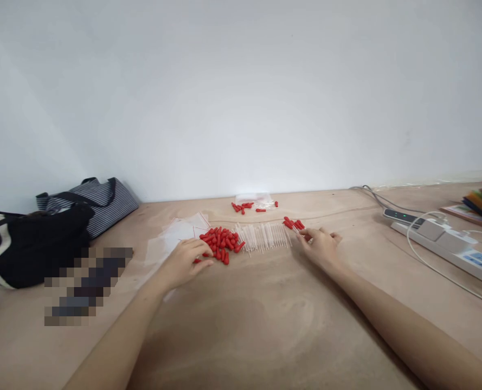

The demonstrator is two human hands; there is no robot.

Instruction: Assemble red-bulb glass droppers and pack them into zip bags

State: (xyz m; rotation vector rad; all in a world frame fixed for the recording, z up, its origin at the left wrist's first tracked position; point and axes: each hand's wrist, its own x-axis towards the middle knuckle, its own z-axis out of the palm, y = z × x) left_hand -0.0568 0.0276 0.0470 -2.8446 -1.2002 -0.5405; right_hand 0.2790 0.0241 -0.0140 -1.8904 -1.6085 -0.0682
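Basically, left hand (186,261) half-open at big red pile (224,241), no grip visible; right hand (321,246) nearly pinched by small red pile (293,222), can't tell on what. White sticks (267,237) between, toward desk's (241,325) back edge. Pick singly; don't skew the sticks.

On the tabletop (257,314), a pile of bulbs (224,239) lies just beside the left grip (186,264), sheets (169,241) beyond that grip. A row of sticks (265,237) lies between both grips. A smaller bulb group (293,223) lies just beyond the right grip (322,248), a power strip (448,254) well to its right.
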